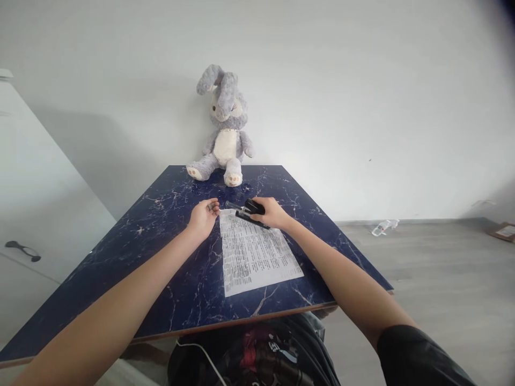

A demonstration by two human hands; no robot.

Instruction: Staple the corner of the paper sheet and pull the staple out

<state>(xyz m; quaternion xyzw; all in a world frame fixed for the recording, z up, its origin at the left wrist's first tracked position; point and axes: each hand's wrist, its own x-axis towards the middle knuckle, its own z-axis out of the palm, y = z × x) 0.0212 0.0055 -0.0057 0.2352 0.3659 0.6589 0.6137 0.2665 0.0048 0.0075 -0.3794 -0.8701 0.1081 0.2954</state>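
Note:
My right hand (271,213) is closed around a black stapler (252,220) above the top edge of a printed sheet of paper (257,257). The stapler's parts are spread apart, and its thin metal magazine points toward my left hand. To the left of the sheet, my left hand (204,218) has curled fingers, pinching a small grey strip (211,206) that looks like staples. A narrow gap separates that strip from the stapler. The paper lies flat on the dark blue marbled table (193,300).
A grey plush rabbit (227,128) sits at the table's far end against the wall. On the left stands a white cabinet (40,187) with a dark handle. A clear plastic item (385,227) and a cardboard box (502,232) lie on the floor at right.

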